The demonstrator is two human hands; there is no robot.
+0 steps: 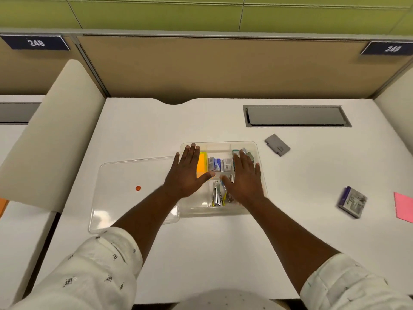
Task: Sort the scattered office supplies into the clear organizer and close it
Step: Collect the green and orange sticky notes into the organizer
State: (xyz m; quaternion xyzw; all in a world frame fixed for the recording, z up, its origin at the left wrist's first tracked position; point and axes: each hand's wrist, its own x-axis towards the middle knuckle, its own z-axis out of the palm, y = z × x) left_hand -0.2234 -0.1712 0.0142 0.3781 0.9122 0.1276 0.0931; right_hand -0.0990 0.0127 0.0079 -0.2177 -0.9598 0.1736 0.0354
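A clear organizer [257, 153] sits mid-desk, uncovered. Inside it lie orange sticky notes [201, 163], small staple boxes [220, 164] and a stapler [216, 194]. Its clear lid [125, 189], marked with an orange dot, lies flat on the desk to its left. My left hand [186, 173] hovers flat over the organizer's left side, fingers spread, holding nothing. My right hand [244, 177] is spread over its right side, also holding nothing. A grey card-like item [277, 144], a purple and grey box [352, 202] and a pink paper [405, 206] lie on the desk to the right.
The white desk [223, 242] has a grey cable hatch [296, 116] at the back right. A tan partition [212, 66] closes off the rear. A cream divider panel [49, 135] stands on the left.
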